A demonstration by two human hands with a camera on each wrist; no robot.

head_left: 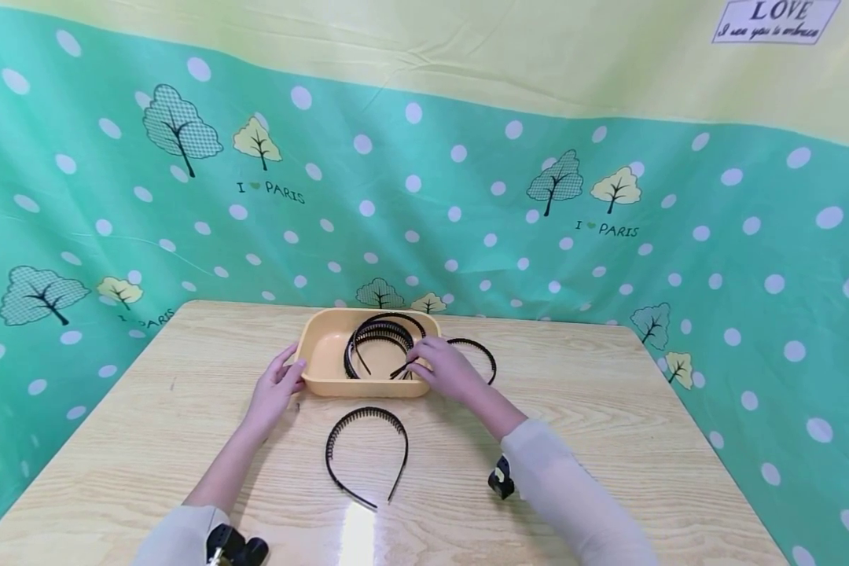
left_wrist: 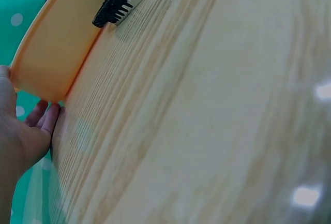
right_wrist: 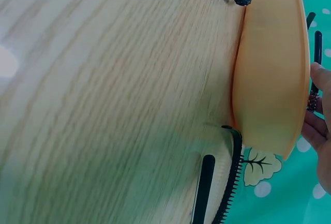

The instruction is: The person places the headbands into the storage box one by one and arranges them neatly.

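A pale orange plastic basin (head_left: 368,387) stands toward the back of the wooden table. My left hand (head_left: 274,389) holds its left end, with fingers at the rim and against the outer wall (left_wrist: 57,63). Inside lie several black toothed headbands (head_left: 382,330), overlapping toward the right. Over the basin's right front part, my right hand (head_left: 444,365) pinches a thin black headband (right_wrist: 317,48) near its ends; the fingers hide some of it. In front of the basin, another black headband (head_left: 366,410) lies on the table, its ends toward me.
To the right of the basin a black headband (head_left: 491,358) lies on the table (head_left: 594,424), partly behind my right hand. A green polka-dot cloth (head_left: 453,212) hangs behind and beside the table. Small black wrist cameras (head_left: 501,478) sit at both sleeves.
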